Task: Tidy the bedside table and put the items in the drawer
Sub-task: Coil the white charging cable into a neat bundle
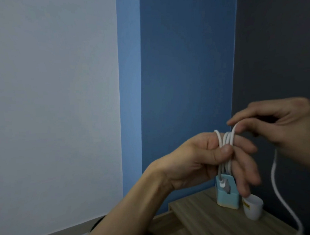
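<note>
The white cable [225, 149] is held up in the air above the bench [210, 220], wound in several loops around the fingers of the left hand [203, 161]. That hand's grip is closed on the coil, thumb pressing the loops against the fingers. The right hand [283, 123] pinches the free length just beside the coil, its grip closed on the cable; the rest trails down past the bench edge at the right.

The step looks like coiling before stowing. To do it well, each new turn should lie flat next to the last, with light tension from the right hand and the left thumb pinning the loops so none slip off.

On the bench stands a light blue holder [227, 199]; the cable's plug end hangs in front of it, and I cannot tell what is inside. Just beside it sits a small white cup [253, 210], contents unseen. No drawer is in view.
</note>
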`<state>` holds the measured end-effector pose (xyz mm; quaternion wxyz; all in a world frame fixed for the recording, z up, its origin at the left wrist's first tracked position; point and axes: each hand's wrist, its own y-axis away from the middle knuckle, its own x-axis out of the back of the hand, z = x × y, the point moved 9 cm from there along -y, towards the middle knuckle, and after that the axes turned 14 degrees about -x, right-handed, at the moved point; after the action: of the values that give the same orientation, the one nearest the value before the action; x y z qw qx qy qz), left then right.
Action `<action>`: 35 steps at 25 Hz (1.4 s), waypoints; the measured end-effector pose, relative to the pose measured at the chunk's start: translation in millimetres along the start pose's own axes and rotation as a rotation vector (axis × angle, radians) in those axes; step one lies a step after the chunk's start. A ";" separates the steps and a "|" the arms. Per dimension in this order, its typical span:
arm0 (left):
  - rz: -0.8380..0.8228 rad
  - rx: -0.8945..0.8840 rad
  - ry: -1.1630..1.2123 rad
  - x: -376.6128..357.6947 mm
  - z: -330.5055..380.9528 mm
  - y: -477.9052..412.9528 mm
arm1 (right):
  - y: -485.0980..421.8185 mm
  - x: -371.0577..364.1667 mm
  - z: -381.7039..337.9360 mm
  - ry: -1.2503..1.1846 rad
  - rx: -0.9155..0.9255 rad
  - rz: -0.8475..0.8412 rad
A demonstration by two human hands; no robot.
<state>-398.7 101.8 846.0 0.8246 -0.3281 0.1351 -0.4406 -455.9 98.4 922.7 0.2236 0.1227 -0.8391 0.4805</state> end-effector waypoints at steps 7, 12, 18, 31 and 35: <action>0.216 -0.112 0.103 18.5 9.8 -5.3 | 5.6 -36.1 40.3 -0.395 -0.283 -0.175; 0.321 -0.143 0.020 30.8 13.4 -4.8 | 23.1 -34.5 56.3 0.065 -0.401 -0.037; 0.418 -0.109 -0.198 45.9 21.0 0.1 | 44.5 -43.9 17.5 0.385 -0.258 -0.210; 0.229 0.045 -0.513 41.7 -4.0 8.9 | 23.8 -10.0 -7.7 0.602 -0.081 -0.151; 0.043 0.061 -0.428 16.0 -9.8 6.6 | 6.0 -4.9 -34.3 0.491 0.076 -0.136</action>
<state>-390.3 87.2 835.3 0.8533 -0.3860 -0.0495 -0.3470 -445.4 131.0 930.7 0.4475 0.0668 -0.7308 0.5111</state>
